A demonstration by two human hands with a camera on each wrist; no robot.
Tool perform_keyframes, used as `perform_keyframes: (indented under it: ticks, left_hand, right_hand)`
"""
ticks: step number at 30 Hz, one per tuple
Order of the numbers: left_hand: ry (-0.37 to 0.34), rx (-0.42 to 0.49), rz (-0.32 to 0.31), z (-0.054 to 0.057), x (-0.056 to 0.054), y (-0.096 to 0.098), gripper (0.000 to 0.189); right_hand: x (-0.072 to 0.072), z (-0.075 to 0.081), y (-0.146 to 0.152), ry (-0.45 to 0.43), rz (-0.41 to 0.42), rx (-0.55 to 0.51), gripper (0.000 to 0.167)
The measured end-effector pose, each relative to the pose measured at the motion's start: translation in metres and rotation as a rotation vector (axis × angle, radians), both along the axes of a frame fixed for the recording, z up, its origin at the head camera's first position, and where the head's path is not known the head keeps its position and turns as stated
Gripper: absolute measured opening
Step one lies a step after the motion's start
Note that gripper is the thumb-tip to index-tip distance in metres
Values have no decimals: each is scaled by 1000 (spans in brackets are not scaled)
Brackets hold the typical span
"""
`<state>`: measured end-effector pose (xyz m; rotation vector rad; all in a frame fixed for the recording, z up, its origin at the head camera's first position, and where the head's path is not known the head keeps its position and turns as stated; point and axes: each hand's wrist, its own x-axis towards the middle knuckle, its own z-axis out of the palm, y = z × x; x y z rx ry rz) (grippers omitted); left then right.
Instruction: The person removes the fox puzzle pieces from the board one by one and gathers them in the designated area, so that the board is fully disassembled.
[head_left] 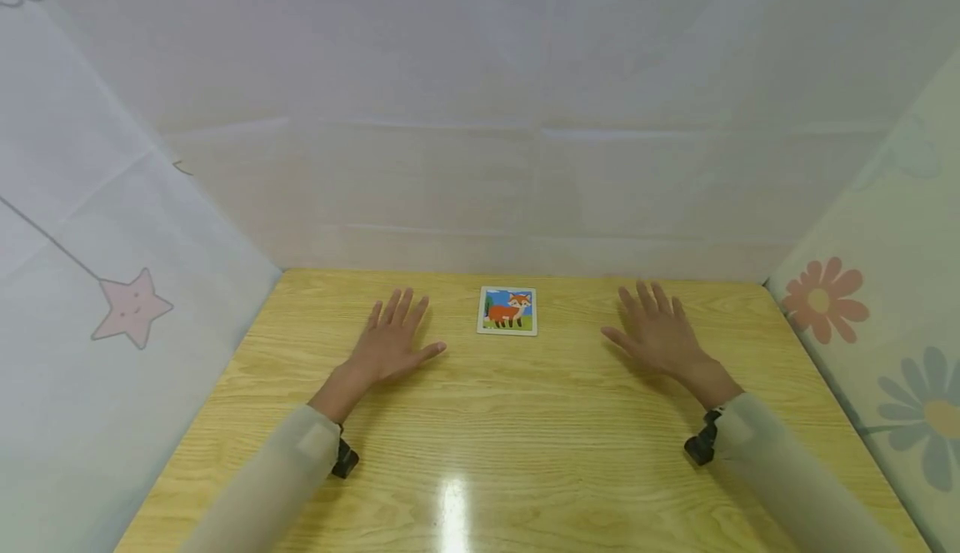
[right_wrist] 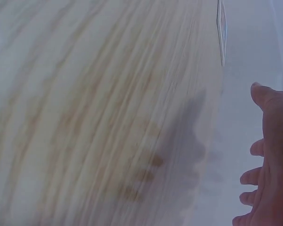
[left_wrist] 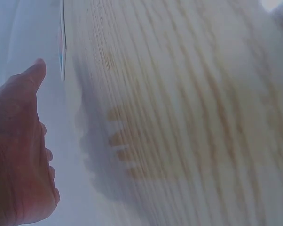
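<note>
A square picture tile of a fox, with a pale border, lies near the back edge of the wooden table. To its left is my left hand, palm down with fingers spread and nothing in it. My right hand is spread the same way on the tile's right side, also holding nothing. Both hands are apart from the tile. In the left wrist view, the left hand hovers above the tabletop and casts a shadow; the right hand does likewise in the right wrist view.
The wooden table has light glare near its front. White sheets rise behind it and on both sides, printed with a pink star at left and flowers at right. Black straps with small devices sit at the wrists.
</note>
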<state>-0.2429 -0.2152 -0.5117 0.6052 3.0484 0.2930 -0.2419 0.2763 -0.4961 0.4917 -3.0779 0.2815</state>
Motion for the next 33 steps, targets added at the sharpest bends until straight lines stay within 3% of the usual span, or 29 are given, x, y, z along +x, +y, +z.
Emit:
perform_keyframes:
  ticks: [4, 21, 33]
  left_hand:
    - [-2, 0, -22, -4, -1, 6, 99]
    - [12, 9, -111, 2, 5, 39, 95]
    - [-6, -32, -159, -3, 1, 61, 94]
  right_hand:
    - [-4, 2, -9, 0, 26, -12, 88]
    - [-22, 0, -48, 33, 101, -52, 87]
    - [-35, 0, -73, 51, 190, -117, 85]
